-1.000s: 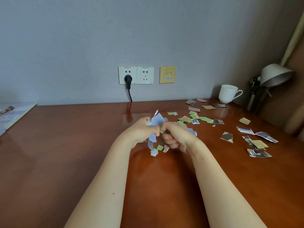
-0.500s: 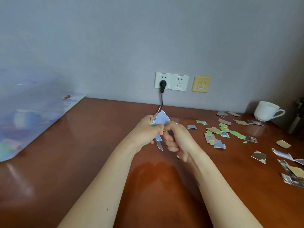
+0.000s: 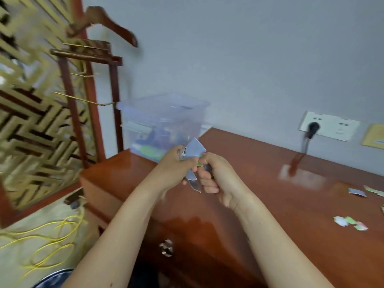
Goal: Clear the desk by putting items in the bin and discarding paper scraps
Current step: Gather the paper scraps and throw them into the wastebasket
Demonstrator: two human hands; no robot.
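Note:
Both hands hold one bunch of paper scraps, blue-grey and green, above the wooden desk. My left hand grips the bunch from the left, and my right hand curls round it from the right. Scrap ends stick out above and below the fists. A clear plastic bin stands at the desk's far left corner, just behind the hands, with coloured items inside. A few loose scraps lie on the desk at the right edge of the view.
A wall socket with a black plug sits above the desk on the right. A wooden clothes stand and a lattice screen stand left of the desk. Yellow cable lies on the floor. A drawer knob shows below.
The view has swung left, bringing the bin and clothes stand into sight. Both hands have carried the bunch of scraps leftward toward the bin. The cup and lamp have left the view.

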